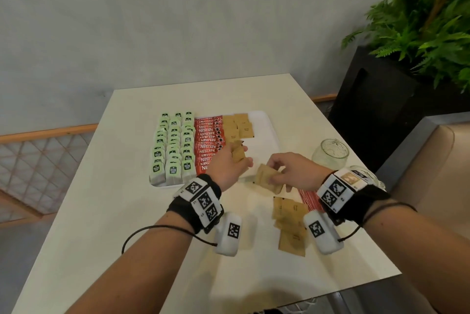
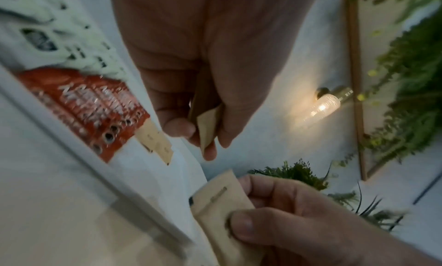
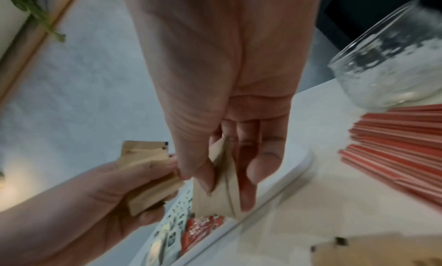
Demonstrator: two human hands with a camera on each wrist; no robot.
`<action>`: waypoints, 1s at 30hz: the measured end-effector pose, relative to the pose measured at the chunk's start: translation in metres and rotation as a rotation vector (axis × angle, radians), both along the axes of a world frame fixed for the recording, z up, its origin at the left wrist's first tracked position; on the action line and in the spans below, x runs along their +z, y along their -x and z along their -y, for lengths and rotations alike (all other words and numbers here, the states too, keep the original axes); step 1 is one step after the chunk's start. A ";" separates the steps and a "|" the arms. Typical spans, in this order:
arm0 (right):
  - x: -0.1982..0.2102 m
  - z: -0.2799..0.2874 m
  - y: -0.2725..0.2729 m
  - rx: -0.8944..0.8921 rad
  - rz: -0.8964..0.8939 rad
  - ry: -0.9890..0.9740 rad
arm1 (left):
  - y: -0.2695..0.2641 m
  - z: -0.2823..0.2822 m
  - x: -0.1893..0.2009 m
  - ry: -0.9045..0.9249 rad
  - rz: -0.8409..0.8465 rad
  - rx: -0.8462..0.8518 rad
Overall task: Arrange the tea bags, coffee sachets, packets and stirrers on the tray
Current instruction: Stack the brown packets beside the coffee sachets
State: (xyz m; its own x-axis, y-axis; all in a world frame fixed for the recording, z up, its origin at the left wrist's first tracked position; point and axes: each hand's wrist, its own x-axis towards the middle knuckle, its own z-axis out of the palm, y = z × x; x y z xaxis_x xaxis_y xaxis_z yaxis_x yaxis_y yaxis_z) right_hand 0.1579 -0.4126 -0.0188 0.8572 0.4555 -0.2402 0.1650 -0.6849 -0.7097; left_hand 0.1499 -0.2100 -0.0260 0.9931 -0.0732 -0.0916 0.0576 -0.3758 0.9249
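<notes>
A white tray (image 1: 267, 133) holds rows of green tea bags (image 1: 173, 146), red coffee sachets (image 1: 208, 143) and brown packets (image 1: 237, 125). My left hand (image 1: 229, 163) hovers over the tray's front and pinches a few brown packets (image 1: 239, 153). My right hand (image 1: 292, 170), just right of it at the tray's front edge, grips a small stack of brown packets (image 1: 267, 176). In the left wrist view the left hand's fingers (image 2: 208, 130) clamp a brown packet (image 2: 207, 127); the right wrist view shows the thumb (image 3: 201, 173) pressing on the stack (image 3: 215, 200).
Loose brown packets (image 1: 290, 224) lie on the white table (image 1: 101, 237) near my right wrist, beside red-striped stirrers (image 1: 309, 198). Two glass jars (image 1: 330, 152) stand at the right edge. A black planter (image 1: 381, 100) with a fern sits beyond.
</notes>
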 end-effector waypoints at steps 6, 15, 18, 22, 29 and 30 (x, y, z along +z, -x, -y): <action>0.005 -0.032 -0.013 0.059 0.020 0.004 | -0.010 -0.022 0.001 -0.118 0.045 -0.140; 0.002 -0.055 -0.046 -0.164 -0.003 -0.209 | -0.033 -0.043 -0.005 0.062 -0.127 -0.221; -0.014 -0.051 -0.053 -0.372 -0.033 -0.214 | -0.044 -0.039 -0.014 0.224 -0.159 -0.033; -0.027 -0.048 -0.059 -0.408 -0.263 -0.392 | -0.052 -0.025 -0.024 0.291 -0.194 0.079; -0.035 -0.034 -0.114 -0.477 -0.157 -0.308 | -0.074 -0.031 -0.019 0.533 -0.396 0.195; -0.039 -0.032 -0.124 -0.435 -0.086 -0.157 | -0.078 -0.036 -0.016 0.579 -0.426 0.201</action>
State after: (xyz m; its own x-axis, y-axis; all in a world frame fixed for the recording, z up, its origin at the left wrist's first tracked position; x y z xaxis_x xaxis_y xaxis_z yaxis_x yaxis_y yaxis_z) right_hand 0.2821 -0.3809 -0.0575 0.9566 0.0945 -0.2757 -0.1777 -0.5608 -0.8087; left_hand 0.2275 -0.1739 -0.0417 0.8796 -0.0470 -0.4733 0.4713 0.2208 0.8539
